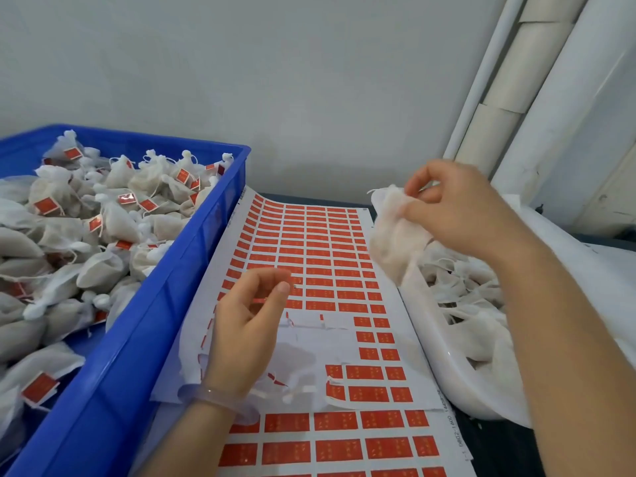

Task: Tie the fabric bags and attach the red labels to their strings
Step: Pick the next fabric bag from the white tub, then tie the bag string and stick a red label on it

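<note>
My right hand [457, 208] holds a white fabric bag [392, 232] up above the right edge of the label sheet, fingers pinching its top near the string. My left hand [251, 318] hovers over the sheet of red labels [320, 256], thumb and forefinger pinching one small red label [260, 300]. A patch of the sheet under that hand is bare white backing where labels have been peeled off.
A blue crate [179, 304] on the left is full of tied bags with red labels. A white basin [444, 356] on the right holds several loose unlabelled bags. A second label sheet [344, 449] lies nearest me. White pipes run up the wall at right.
</note>
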The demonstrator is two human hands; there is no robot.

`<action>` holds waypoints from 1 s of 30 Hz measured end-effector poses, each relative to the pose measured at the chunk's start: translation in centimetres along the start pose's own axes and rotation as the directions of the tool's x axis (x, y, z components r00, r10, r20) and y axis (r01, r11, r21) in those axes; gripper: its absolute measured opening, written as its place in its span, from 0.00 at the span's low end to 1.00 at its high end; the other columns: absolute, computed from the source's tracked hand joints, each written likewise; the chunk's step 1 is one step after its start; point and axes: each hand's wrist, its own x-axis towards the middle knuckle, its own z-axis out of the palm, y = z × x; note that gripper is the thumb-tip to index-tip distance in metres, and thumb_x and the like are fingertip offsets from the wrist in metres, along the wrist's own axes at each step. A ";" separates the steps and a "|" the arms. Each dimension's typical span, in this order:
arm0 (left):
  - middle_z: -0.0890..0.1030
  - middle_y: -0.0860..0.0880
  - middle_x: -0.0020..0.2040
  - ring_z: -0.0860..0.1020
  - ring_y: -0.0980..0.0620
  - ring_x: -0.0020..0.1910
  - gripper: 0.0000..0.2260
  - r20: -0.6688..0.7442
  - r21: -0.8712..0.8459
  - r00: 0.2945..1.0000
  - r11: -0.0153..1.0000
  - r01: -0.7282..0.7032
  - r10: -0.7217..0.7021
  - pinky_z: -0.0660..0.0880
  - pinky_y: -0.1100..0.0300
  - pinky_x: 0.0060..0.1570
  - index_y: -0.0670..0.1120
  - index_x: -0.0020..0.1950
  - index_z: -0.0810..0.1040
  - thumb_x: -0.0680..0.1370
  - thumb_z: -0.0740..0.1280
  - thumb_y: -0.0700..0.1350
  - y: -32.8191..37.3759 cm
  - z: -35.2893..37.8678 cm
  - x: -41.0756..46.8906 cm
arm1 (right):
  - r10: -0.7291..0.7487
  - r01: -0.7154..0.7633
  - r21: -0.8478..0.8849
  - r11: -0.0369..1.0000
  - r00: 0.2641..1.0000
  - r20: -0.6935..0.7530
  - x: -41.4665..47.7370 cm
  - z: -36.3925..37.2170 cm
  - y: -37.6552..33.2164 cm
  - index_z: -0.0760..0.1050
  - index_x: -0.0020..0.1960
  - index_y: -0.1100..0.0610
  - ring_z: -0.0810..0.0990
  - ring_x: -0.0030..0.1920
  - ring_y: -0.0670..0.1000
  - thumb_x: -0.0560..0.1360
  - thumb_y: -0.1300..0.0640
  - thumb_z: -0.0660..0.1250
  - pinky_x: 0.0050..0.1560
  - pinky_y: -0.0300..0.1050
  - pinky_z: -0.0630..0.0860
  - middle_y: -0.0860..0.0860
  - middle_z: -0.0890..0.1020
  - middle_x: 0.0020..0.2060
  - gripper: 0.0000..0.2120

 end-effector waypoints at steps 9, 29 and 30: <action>0.82 0.61 0.45 0.79 0.63 0.49 0.13 0.108 -0.101 0.994 0.994 0.039 -0.028 0.74 0.74 0.40 0.53 0.51 0.79 0.70 0.64 0.55 1.1 0.0 -0.1 | -0.079 0.002 0.328 0.945 0.972 0.221 -5.6 10.4 -0.8 0.77 0.46 0.41 0.78 0.47 0.37 0.76 0.55 0.66 0.42 0.27 0.74 0.36 0.80 0.41 0.07; 0.84 0.54 0.41 0.82 0.56 0.43 0.16 0.015 -0.175 0.989 0.973 0.149 -0.148 0.80 0.63 0.41 0.49 0.39 0.81 0.58 0.71 0.57 -0.2 -0.7 0.5 | 0.268 -0.106 0.674 0.731 0.953 -0.141 -8.4 13.2 2.7 0.79 0.40 0.45 0.80 0.43 0.40 0.70 0.50 0.68 0.42 0.32 0.78 0.36 0.82 0.39 0.01; 0.84 0.53 0.40 0.82 0.55 0.43 0.16 0.013 -0.171 0.989 0.974 0.147 -0.147 0.80 0.63 0.40 0.49 0.39 0.81 0.57 0.71 0.57 -0.1 -0.7 0.4 | 0.255 -0.096 0.655 0.750 0.955 -0.152 -8.5 13.4 2.8 0.78 0.41 0.45 0.80 0.43 0.39 0.72 0.53 0.68 0.41 0.30 0.77 0.35 0.81 0.40 0.03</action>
